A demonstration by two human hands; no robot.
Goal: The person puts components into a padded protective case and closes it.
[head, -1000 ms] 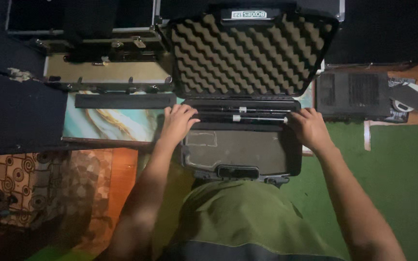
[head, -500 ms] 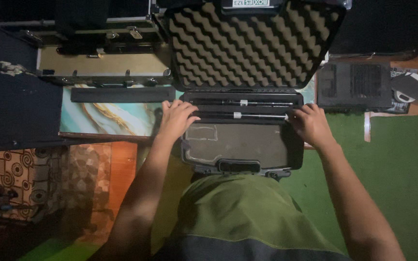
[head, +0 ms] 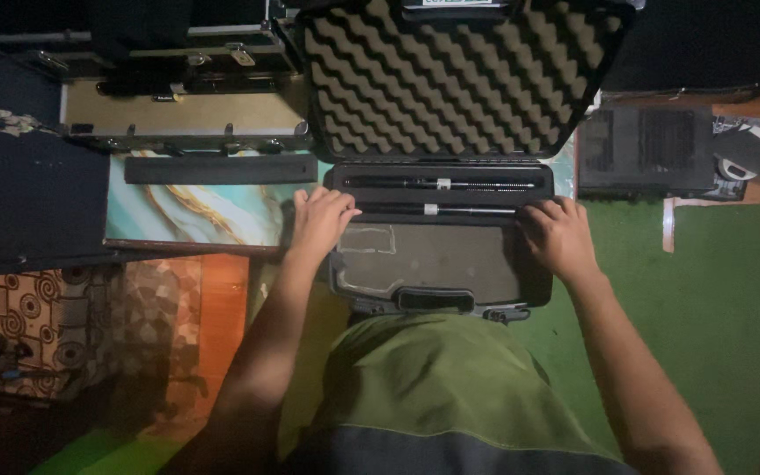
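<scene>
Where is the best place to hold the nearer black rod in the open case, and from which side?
Probably at its two ends, from above. The nearer black rod lies flat and lengthwise in the foam of the open case, with only its top exposed. The left hand and right hand already rest at either end.

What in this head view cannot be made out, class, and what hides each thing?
- Left hand and right hand: fingertips on the lower rod; any grip is hidden.
- Open case: lid top cut by the upper edge.
- Dark box: contents lost in dim light.
</scene>
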